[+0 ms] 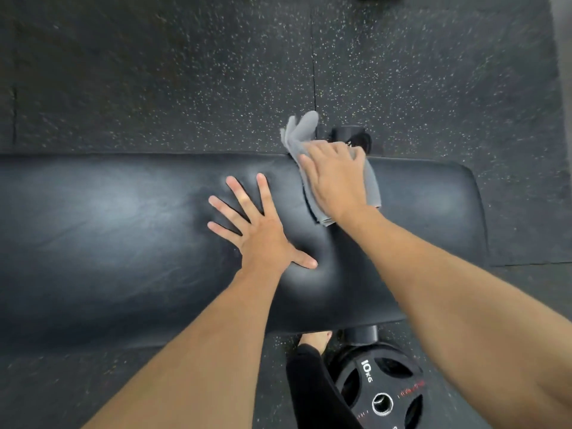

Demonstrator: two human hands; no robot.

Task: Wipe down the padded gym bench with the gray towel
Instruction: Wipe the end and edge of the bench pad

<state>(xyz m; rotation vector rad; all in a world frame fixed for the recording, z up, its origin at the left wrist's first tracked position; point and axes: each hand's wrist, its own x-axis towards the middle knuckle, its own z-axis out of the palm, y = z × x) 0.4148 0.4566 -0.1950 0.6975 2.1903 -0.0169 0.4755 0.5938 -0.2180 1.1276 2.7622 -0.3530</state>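
A black padded gym bench (123,230) runs across the view from left to right. My left hand (263,230) lies flat on the pad near its middle, fingers spread, holding nothing. To its right, my right hand (335,178) presses palm-down on a folded gray towel (301,131) at the bench's far edge. One end of the towel sticks up past that edge over the floor. Most of the towel is hidden under my hand.
Speckled black rubber flooring (154,72) surrounds the bench. A black 10 kg weight plate (380,388) lies on the floor at the near side, beside my leg (312,385). A black bench support (353,134) shows beyond the far edge.
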